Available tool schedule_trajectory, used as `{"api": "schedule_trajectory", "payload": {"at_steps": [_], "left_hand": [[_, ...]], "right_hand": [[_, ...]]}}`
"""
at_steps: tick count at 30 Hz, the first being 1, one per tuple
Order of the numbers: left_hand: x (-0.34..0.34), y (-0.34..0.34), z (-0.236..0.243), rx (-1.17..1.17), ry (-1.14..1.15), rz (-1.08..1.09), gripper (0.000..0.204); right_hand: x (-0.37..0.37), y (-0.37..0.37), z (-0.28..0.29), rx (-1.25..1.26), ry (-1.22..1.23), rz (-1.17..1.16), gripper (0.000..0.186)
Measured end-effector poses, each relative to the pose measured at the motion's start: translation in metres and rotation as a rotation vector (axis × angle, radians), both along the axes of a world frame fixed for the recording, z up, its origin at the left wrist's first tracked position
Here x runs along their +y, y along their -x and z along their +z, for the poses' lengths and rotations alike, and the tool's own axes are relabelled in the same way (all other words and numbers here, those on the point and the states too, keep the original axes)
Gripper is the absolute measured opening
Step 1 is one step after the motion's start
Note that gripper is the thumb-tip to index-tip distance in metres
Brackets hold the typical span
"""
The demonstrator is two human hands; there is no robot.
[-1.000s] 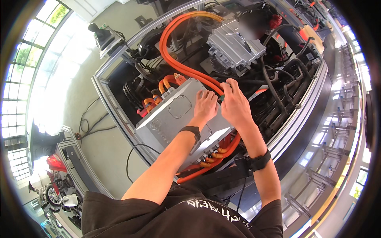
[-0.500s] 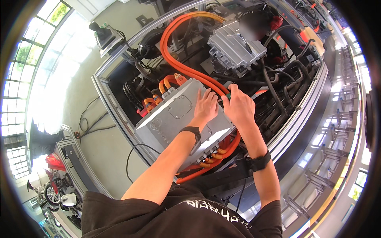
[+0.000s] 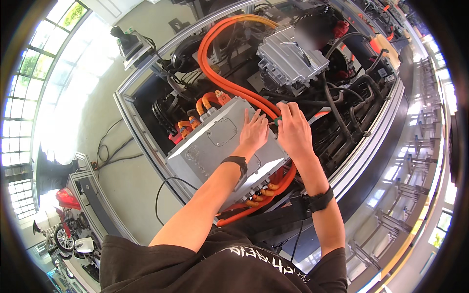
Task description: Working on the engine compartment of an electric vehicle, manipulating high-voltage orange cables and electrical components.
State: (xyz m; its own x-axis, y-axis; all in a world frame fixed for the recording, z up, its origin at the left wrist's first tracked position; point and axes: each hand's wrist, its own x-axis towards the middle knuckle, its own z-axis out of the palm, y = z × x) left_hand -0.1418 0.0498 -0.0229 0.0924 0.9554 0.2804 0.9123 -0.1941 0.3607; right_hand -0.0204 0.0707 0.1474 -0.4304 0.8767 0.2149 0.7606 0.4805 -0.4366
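Note:
My left hand [image 3: 253, 133] rests with fingers stretched and apart on the top of a silver-grey metal box [image 3: 200, 156], near its back-right edge. Just to the right, my right hand [image 3: 294, 128] has its fingers curled round a green-handled tool [image 3: 278, 120], its thin shaft pointing toward my left fingertips; where the tip sits is hidden. Thick orange cables [image 3: 211, 68] pass along the box's back edge, just beyond both hands. More orange connectors [image 3: 194, 122] line the box's left side.
An aluminium frame [image 3: 393, 105] surrounds black hoses and components. A ribbed silver housing [image 3: 288, 56] with loose tools on it sits at the back. A lever unit [image 3: 129, 46] stands back left, motorcycle parts [image 3: 66, 237] lie lower left, and black cables [image 3: 105, 156] trail on the floor.
Since a second ago my left fingers have straightened and spread on the box. My right hand has shifted slightly right and down, then turned a little, still with the tool.

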Motion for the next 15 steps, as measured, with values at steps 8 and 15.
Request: {"api": "schedule_trajectory", "payload": {"at_steps": [8,15], "left_hand": [[0.001,-0.003,0.0,0.007,0.031,-0.019,0.019],[0.004,-0.001,-0.009,-0.05,0.026,-0.009,0.017]], "right_hand": [[0.002,-0.003,-0.001,-0.007,-0.112,0.134,0.046],[0.003,0.009,0.01,-0.119,0.103,-0.167,0.038]]}}
